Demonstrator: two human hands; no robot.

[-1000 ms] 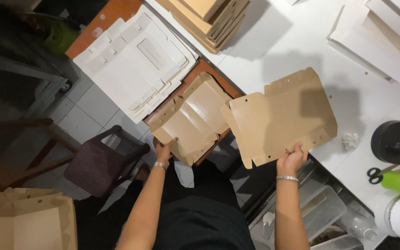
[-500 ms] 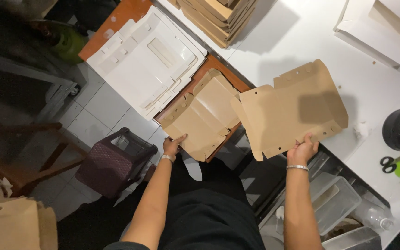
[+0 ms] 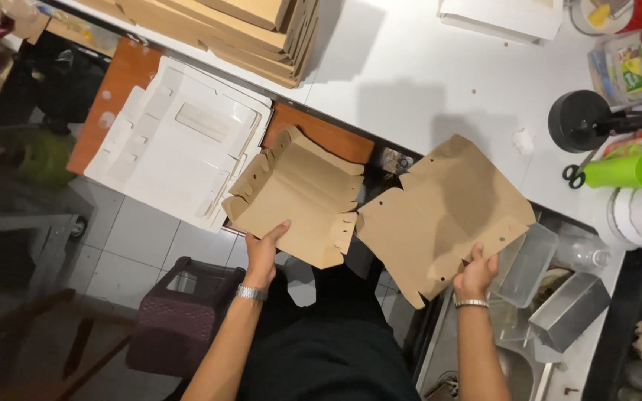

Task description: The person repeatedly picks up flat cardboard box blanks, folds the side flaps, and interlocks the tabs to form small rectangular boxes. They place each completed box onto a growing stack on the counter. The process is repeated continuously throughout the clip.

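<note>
My left hand (image 3: 264, 251) grips the near edge of a flat brown cardboard box blank (image 3: 299, 194) that lies on a small stack at the edge of an orange board (image 3: 131, 70). My right hand (image 3: 475, 273) holds a second brown cardboard blank (image 3: 443, 212) by its near corner, lifted and tilted over the table's front edge. The two blanks sit side by side, nearly touching in the middle.
A stack of white box blanks (image 3: 183, 141) lies to the left. Brown cardboard stacks (image 3: 239, 26) sit at the back of the white table (image 3: 425, 67). At right: a black round base (image 3: 577, 119), scissors (image 3: 581, 174), a green cylinder (image 3: 622, 171), tape rolls (image 3: 640, 215), clear containers (image 3: 529, 263). A dark basket (image 3: 176, 319) stands below.
Both blanks have shifted lower in view as my head turned. The right blank has swung flatter and closer to the left one; both hands keep their grip.
</note>
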